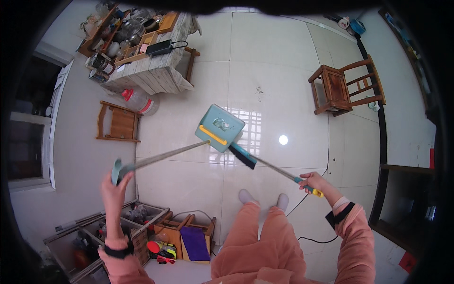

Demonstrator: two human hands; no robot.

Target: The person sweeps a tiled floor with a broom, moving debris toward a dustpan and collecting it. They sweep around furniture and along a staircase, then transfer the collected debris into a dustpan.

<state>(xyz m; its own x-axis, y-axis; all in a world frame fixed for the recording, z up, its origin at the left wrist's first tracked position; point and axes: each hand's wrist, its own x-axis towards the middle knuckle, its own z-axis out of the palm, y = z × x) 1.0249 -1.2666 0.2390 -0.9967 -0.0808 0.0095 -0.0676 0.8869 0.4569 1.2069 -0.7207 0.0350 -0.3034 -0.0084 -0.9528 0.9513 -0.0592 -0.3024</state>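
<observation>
My left hand [115,188] is closed round the grey-green grip at the top of a long-handled dustpan. The dustpan's teal pan [227,120], with a yellow comb strip and some debris in it, is at mid-floor. My right hand [312,181] holds the teal and yellow handle end of a broom. The broom head [243,156], teal with black bristles, lies beside the pan's lower right edge. Small dark debris [259,90] lies on the pale tiles above the pan.
A wooden chair [335,87] stands at the right. At the upper left are a cluttered table [142,76], a large plastic jug [140,102] and a small wooden chair [122,122]. Wooden stools [175,241] and a crate rack stand lower left. A black cable [317,241] crosses the floor.
</observation>
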